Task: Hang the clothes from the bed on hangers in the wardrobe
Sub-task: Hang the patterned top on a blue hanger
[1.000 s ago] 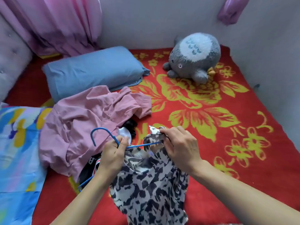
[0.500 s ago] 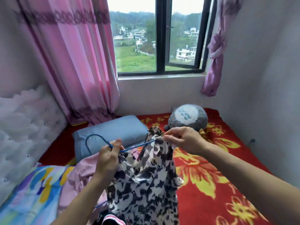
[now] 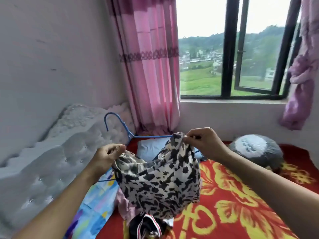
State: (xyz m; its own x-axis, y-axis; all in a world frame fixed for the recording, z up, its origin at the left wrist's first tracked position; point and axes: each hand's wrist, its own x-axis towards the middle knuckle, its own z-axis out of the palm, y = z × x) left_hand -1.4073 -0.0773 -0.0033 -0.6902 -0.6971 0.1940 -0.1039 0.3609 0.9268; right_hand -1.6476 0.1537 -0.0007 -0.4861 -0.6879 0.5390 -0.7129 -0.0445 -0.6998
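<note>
Garment (image 3: 160,180) and hanger (image 3: 151,136) held up over bed

Black-and-white patterned garment raised between both hands, above red floral bedspread (image 3: 233,204). Left edge of the fabric opening pinched by left hand (image 3: 108,155), fingers curled, low and to the left. Bunched top of the fabric pinched by right hand (image 3: 205,142), thumb against fingers, higher, just where the blue hanger's arm enters the cloth. Rest of fabric hanging loose below both hands.

Surroundings:
- blue pillow (image 3: 150,147) behind the garment, partly hidden by it
- grey plush toy (image 3: 257,150) right of the right hand, by the wall
- tufted grey headboard (image 3: 51,152) at left
- pink curtain (image 3: 151,66) and window (image 3: 241,57) behind
- under the hem: pink cloth (image 3: 124,204) and black item with striped trim (image 3: 146,226)
- multicoloured blanket (image 3: 93,204) beside those 2

Hanger orientation: long axis left to right, about level. Hook (image 3: 110,118) up and left, in front of the headboard, open end down. 1 arm bare and visible. Right end buried in fabric, not readable. Short stretch of lower wire showing below the left wrist.
</note>
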